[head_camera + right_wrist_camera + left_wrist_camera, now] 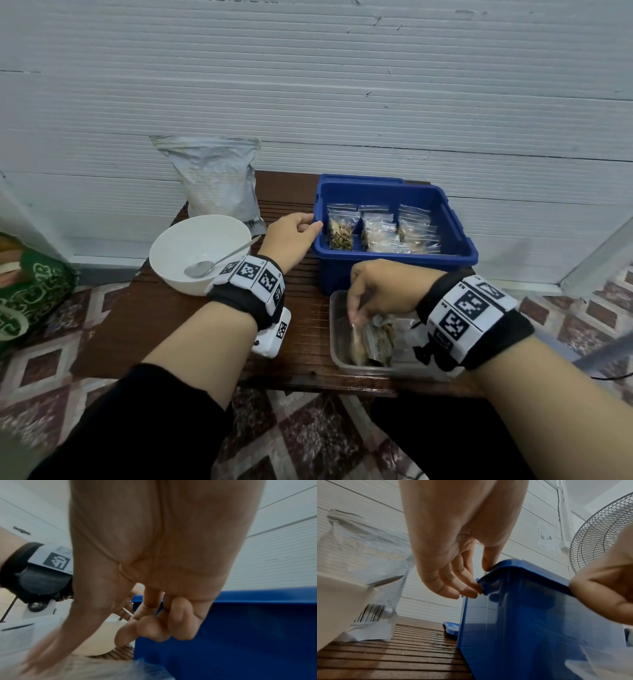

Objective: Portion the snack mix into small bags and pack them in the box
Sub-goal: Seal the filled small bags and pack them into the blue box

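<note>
Clear plastic zip bags of snack mix [371, 337] lie heaped in a shallow transparent plastic tray [337, 342] at the near right edge of the surface [191, 329], a dark brown slatted wooden one. Right hand [383, 291] reaches down into that tray, its grip narrow, thumb and fingertips [356, 313] pinching the top of one bag; the right wrist view is too blurred to confirm how firmly.

Just beyond the tray, touching or nearly so, stands the blue rectangular plastic box [459, 255], with several filled bags [394, 229] already standing on edge in rows inside. So the box lies straight ahead of the pinching grip, away from the person, and its long axis runs left to right. I judge the coming move to be a lift up and forward over the box's near rim, and the right hand is plainly the nearer one for it.

Left hand [291, 236] steadies the box at its far left corner, fingers [467, 588] curled against the rim and thumb resting on top.

Left of the box sit a white round bowl [178, 253] holding a metal spoon [219, 260], and behind it a grey foil pouch [215, 178] leaning on the white panelled wall [342, 85].
</note>
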`<state>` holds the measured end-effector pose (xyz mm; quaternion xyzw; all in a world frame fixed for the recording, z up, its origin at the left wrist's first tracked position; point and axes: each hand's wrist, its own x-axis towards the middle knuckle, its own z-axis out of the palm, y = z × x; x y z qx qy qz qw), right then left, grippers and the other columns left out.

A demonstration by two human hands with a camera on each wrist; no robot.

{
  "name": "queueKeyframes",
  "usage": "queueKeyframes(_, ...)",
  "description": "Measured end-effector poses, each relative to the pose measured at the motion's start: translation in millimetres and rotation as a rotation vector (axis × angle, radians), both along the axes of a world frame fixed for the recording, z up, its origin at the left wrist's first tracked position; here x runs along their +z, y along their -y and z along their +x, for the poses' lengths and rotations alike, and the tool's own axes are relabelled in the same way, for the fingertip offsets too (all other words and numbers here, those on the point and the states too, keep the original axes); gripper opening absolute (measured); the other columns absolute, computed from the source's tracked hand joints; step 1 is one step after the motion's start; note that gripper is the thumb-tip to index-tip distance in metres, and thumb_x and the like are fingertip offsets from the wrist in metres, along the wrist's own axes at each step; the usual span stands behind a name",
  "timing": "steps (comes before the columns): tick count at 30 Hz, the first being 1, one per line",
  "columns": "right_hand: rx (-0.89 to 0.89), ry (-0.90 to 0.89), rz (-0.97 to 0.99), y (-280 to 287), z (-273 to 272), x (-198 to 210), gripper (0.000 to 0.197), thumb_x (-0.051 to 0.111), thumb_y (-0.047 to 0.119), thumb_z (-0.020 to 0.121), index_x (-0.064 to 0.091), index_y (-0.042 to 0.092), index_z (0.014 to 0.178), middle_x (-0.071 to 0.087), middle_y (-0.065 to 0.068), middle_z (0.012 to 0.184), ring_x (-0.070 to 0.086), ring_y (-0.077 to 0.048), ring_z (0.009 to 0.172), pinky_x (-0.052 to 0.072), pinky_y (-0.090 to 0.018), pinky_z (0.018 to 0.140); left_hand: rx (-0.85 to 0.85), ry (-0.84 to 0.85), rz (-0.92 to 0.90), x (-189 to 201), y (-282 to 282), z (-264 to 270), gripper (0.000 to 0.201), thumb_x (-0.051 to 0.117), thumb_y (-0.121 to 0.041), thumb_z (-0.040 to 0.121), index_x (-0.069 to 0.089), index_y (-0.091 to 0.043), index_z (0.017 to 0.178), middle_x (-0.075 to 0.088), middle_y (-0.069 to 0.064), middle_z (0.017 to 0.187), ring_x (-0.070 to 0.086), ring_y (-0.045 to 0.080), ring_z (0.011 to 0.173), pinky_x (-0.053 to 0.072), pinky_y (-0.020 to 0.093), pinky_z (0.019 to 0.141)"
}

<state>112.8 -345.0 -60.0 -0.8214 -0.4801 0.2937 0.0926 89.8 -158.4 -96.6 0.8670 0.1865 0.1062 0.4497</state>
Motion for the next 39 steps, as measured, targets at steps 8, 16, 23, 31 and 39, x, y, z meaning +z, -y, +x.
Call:
queueKeyframes(8,-0.16,-0.21,0.315,10,11,32,0.005,0.067,0.013,0.086,0.07,0.017,0.086,0.066,0.01,0.081,0.059,0.001,0.07,0.044,-0.012,0.07,-0.029,0.117,0.065,4,1,1,0.034,0.061,-0.025,0.094,0.06,-0.012,0.125,0.063,-0.003,0.115,0.054,0.004,0.097,0.038,0.013,0.082)
queueKeyframes(16,-0.725,-0.063,0.845,0,26,33,0.01,0.063,0.019,0.09,0.067,0.017,0.081,0.059,0.013,0.06,0.049,0.006,0.048,0.036,-0.007,0.049,-0.162,0.401,-0.335,40,16,-10,0.035,0.047,-0.035,0.097,0.071,-0.011,0.093,0.071,-0.005,0.087,0.064,-0.006,0.081,0.044,0.006,0.074)
queueKeyframes(23,-0.746,0.031,0.859,-5,29,24,0.017,0.062,0.024,0.091,0.063,0.026,0.074,0.065,0.008,0.075,0.055,-0.002,0.066,0.042,-0.019,0.069,-0.124,0.404,-0.229,34,15,-5,0.003,0.07,-0.017,0.087,0.072,-0.018,0.086,0.074,0.0,0.089,0.068,0.007,0.09,0.052,0.022,0.085)
queueKeyframes(31,-0.763,0.083,0.891,-6,31,19,0.014,0.066,0.018,0.088,0.06,0.024,0.076,0.061,0.008,0.074,0.055,-0.005,0.068,0.042,-0.015,0.065,-0.128,0.404,-0.2,31,14,-3,0.008,0.07,-0.018,0.086,0.07,-0.025,0.083,0.074,-0.002,0.09,0.068,0.008,0.091,0.052,0.02,0.084)
queueKeyframes(39,-0.706,0.031,0.912,-5,31,20,0.009,0.064,0.017,0.089,0.061,0.023,0.082,0.061,0.009,0.08,0.054,-0.003,0.073,0.042,-0.012,0.067,-0.123,0.432,-0.21,29,16,-2,0.01,0.071,-0.017,0.086,0.07,-0.025,0.081,0.073,-0.006,0.085,0.067,0.003,0.086,0.051,0.018,0.083)
